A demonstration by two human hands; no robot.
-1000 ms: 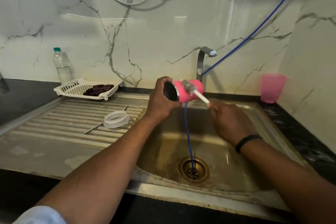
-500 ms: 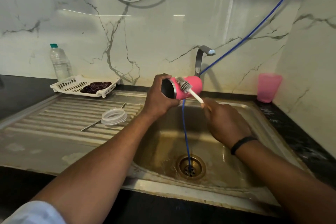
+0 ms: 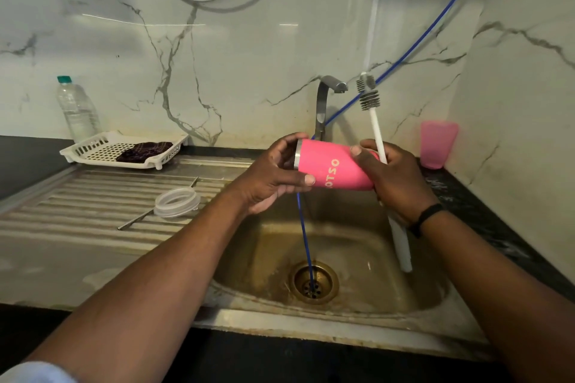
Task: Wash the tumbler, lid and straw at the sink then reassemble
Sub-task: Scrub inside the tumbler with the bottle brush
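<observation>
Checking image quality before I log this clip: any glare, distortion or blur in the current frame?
Head view: light streaks glare on the marble wall; wide-angle lens bows the sink's front edge; pink tumbler and both hands sharp, lettering readable.

The tumbler was bright pink with a silver rim, the cup pale pink, the hose blue, the wall white marble with grey veins.
</observation>
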